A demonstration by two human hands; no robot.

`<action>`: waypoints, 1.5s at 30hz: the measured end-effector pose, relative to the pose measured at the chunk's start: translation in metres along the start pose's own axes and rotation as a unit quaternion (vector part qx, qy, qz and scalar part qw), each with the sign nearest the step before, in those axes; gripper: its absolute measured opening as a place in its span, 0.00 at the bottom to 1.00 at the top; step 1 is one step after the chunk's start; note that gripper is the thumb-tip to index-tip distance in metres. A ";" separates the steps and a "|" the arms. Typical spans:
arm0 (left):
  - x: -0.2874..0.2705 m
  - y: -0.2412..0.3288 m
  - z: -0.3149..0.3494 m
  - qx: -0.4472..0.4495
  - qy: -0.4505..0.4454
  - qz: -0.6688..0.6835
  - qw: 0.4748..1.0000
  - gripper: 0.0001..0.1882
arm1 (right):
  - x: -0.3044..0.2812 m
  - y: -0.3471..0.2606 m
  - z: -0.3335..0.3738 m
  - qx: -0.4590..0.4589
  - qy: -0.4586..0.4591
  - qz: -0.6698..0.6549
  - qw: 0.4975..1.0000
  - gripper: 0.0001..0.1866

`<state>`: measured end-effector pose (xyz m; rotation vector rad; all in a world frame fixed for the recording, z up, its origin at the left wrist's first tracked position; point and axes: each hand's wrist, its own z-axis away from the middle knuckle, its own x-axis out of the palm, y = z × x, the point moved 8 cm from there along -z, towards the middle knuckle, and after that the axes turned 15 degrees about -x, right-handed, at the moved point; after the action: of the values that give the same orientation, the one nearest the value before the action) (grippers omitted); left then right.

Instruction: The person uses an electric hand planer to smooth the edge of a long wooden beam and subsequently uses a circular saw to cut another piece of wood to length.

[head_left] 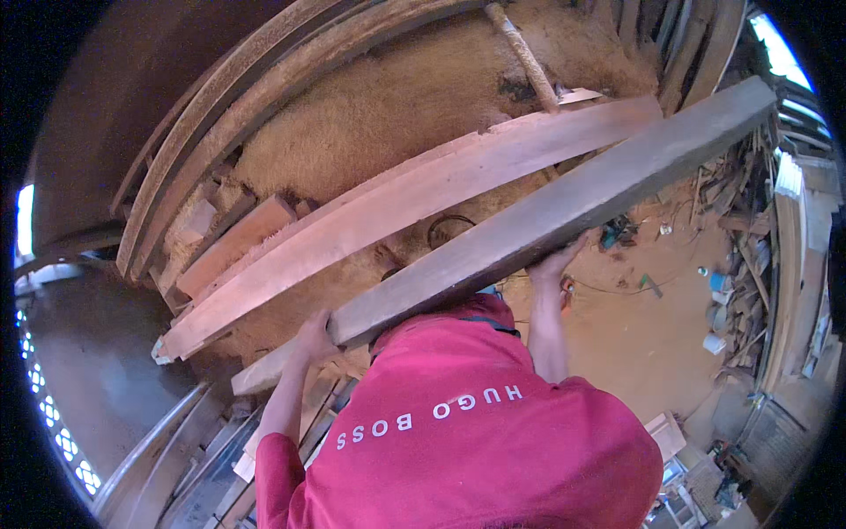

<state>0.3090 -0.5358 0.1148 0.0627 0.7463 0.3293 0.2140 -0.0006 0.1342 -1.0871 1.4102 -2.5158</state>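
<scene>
A long, thick wooden beam (pixel 529 220), grey-brown on its upper face, slants across in front of my chest, with its right end farther off and higher in view. My left hand (pixel 317 340) grips it near its left end, fingers closed against the side. Beneath the near edge, right of the middle, my right hand (pixel 555 263) holds the beam; some of its fingers are hidden by the wood. Just beyond lies a broad pinkish plank (pixel 397 207), partly covered by the beam at the right.
Sawdust (pixel 361 115) covers the ground ahead, beside long curved timbers (pixel 264 62). A round pole (pixel 524 57) rests near the pinkish plank. Short wood blocks (pixel 233 242) lie at left. Stacked boards (pixel 784 273), white containers (pixel 715 344) and a blue container (pixel 719 282) stand at right.
</scene>
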 end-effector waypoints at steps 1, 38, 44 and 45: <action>-0.006 -0.001 0.002 -0.035 -0.039 -0.032 0.998 0.49 | -0.009 0.016 -0.003 0.016 -0.015 0.001 1.000 0.46; -0.111 -0.030 -0.130 0.050 0.088 -0.047 0.994 0.62 | 0.010 0.140 -0.010 0.121 -0.051 0.372 0.919 0.21; -0.104 0.006 -0.137 0.113 0.150 -0.025 0.982 0.61 | 0.058 0.117 -0.005 -0.095 -0.360 0.812 0.448 0.30; -0.106 0.019 -0.140 0.121 0.100 0.000 0.988 0.62 | 0.066 0.112 -0.004 -0.215 -0.394 0.833 0.324 0.31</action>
<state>0.1371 -0.5596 0.0845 0.2626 0.9835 0.2464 0.1313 -0.0876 0.0836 -0.1315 1.3025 -0.0061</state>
